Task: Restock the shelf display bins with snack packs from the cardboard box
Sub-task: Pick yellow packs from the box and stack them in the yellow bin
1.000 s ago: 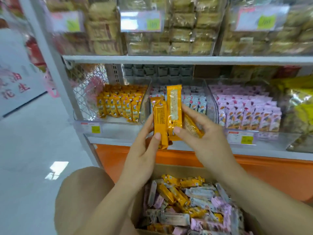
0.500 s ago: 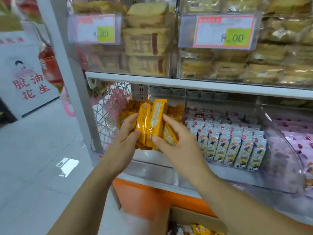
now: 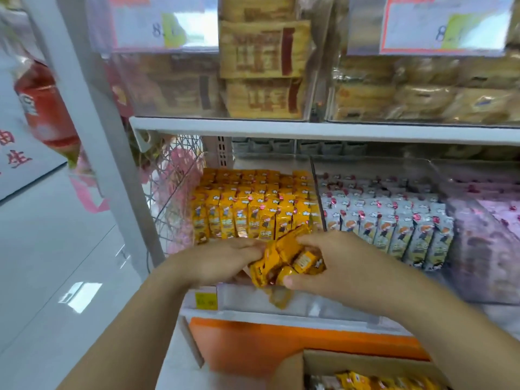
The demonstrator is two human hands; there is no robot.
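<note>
A bunch of yellow snack packs (image 3: 284, 260) is held between both hands at the front edge of the clear left bin (image 3: 180, 204), which holds upright rows of the same yellow packs (image 3: 253, 209). My left hand (image 3: 222, 260) grips the bunch from the left. My right hand (image 3: 334, 266) grips it from the right, thumb underneath. The cardboard box (image 3: 312, 361) shows at the bottom edge with mixed packs inside.
The middle bin holds grey-white packs (image 3: 394, 220), and a bin with pink packs (image 3: 489, 220) stands to the right. The upper shelf (image 3: 309, 130) carries bins of brown cakes with price tags. A white upright post (image 3: 95, 136) and open floor lie to the left.
Both hands have lowered the yellow packs from upright in front of the shelf down to the front of the yellow bin, tilting them flatter. The view has moved closer to the shelf.
</note>
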